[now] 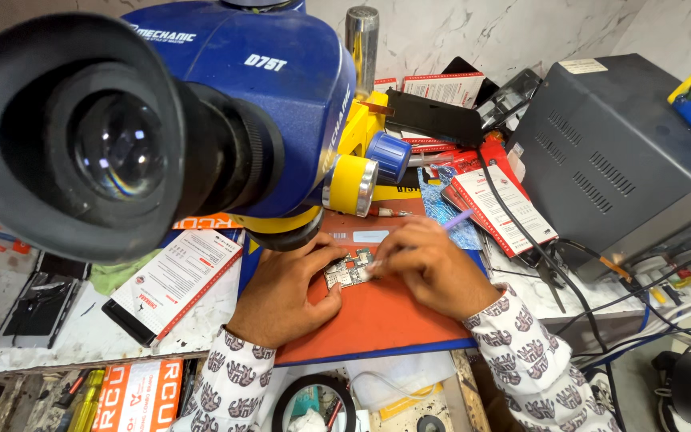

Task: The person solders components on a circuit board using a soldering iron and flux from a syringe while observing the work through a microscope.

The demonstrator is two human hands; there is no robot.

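Blue stereo microscope (161, 112), eyepiece filling the upper left of the frame. Below it, at centre, a small circuit board (349, 270) lies on an orange work mat (377, 316). Left hand (285, 292) pinches the board's edge; right hand (433, 268), fingers closed, grips a thin purple-handled tool (456, 220) touching the board.

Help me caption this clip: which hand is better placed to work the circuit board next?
Right, probably. The right hand holds a purple tool, fingertips at the circuit board edge. The left hand pins the board on the orange mat.
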